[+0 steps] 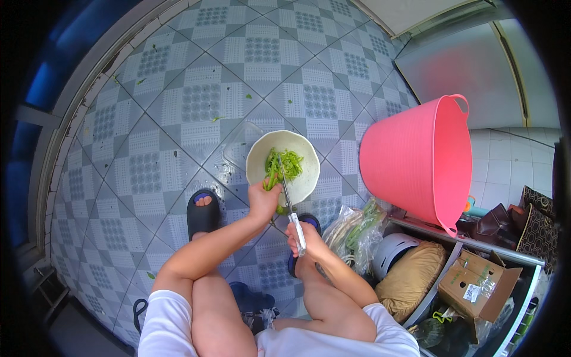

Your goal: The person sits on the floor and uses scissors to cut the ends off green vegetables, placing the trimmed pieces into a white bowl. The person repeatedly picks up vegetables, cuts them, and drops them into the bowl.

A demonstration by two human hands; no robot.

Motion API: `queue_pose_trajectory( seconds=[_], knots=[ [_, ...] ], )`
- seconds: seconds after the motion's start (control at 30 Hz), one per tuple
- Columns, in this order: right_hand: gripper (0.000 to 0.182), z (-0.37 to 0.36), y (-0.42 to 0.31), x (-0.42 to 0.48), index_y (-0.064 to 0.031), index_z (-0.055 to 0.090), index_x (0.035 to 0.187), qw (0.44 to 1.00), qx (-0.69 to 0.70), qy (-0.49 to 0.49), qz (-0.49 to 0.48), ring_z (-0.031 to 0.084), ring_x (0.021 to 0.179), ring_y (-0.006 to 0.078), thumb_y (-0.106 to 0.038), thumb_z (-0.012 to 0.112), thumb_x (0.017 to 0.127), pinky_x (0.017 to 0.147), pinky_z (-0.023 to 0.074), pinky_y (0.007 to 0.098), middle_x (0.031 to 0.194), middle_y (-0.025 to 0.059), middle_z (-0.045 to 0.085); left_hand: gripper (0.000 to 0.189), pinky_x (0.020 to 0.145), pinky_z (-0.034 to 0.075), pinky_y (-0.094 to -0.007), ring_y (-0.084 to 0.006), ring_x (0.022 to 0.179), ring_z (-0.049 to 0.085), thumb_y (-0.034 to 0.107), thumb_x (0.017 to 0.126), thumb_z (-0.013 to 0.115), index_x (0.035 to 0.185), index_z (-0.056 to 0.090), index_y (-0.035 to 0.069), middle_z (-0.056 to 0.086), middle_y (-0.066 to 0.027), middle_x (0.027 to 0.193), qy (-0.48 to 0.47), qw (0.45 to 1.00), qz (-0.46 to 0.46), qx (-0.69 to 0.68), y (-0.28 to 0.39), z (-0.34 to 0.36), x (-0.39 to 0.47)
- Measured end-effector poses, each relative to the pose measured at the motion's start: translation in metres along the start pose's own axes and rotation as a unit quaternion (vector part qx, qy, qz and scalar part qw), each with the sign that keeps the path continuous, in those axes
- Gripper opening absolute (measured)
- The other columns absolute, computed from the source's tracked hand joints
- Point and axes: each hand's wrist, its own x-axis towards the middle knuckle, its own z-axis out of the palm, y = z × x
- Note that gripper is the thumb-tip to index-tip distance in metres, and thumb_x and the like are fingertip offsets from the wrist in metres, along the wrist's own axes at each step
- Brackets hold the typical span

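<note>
A cream-coloured bowl (308, 178) with a wavy rim sits low in front of me, between my feet. Chopped green vegetable pieces (292, 165) lie inside it. My left hand (264, 201) grips a small bunch of long green vegetable stalks (273, 175) over the bowl's near left side. Scissors (287, 196) with a white handle are in my right hand (305, 241), at the bowl's near edge. Their blades point away from me across the bowl, right beside the stalks. Whether the blades are parted is hard to see. Some greenery (282, 209) shows below my left hand.
A clear plastic container (234, 149) is partly behind the bowl. To the right are a tilted pink tub (397, 156), plastic bags of vegetables (357, 227), and a metal-framed rack (499, 250) holding a helmet (392, 252) and a cardboard box (468, 281). Green scraps dot the tiled floor (200, 102).
</note>
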Motion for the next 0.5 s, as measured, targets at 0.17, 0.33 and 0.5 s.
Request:
queue_pose_trajectory(
  seconds=[0.17, 0.33, 0.5],
  knots=[
    [0.029, -0.008, 0.019, 0.007, -0.0028, 0.046, 0.09, 0.999, -0.017, -0.017, -0.048, 0.048, 0.047, 0.0114, -0.031, 0.048, 0.091, 0.042, 0.0421, 0.0229, 0.062, 0.0031, 0.047, 0.028, 0.055, 0.041, -0.0232, -0.0054, 0.062, 0.049, 0.007, 0.077, 0.062, 0.103, 0.063, -0.003, 0.06, -0.0004, 0.072, 0.016, 1.0, 0.01, -0.013, 0.004, -0.001, 0.004],
    [0.026, -0.012, 0.027, 0.012, -0.0046, 0.044, 0.093, 0.993, -0.054, -0.059, -0.089, 0.049, 0.055, 0.0105, -0.029, 0.05, 0.09, 0.05, 0.0426, 0.0224, 0.07, 0.0037, 0.046, 0.026, 0.058, 0.043, -0.0241, -0.0058, 0.063, 0.05, 0.005, 0.077, 0.061, 0.101, 0.064, -0.002, 0.062, -0.0018, 0.071, -0.001, 1.0, 0.002, -0.004, 0.01, -0.001, 0.001],
    [0.029, -0.013, 0.022, 0.012, -0.0048, 0.043, 0.093, 0.993, -0.075, -0.055, -0.074, 0.048, 0.055, 0.01, -0.033, 0.051, 0.09, 0.05, 0.043, 0.0225, 0.071, 0.0026, 0.046, 0.026, 0.057, 0.042, -0.0237, -0.0052, 0.063, 0.049, 0.005, 0.077, 0.061, 0.102, 0.063, -0.002, 0.061, -0.0006, 0.07, -0.014, 1.0, 0.003, -0.006, 0.009, 0.0, -0.001]
  ],
)
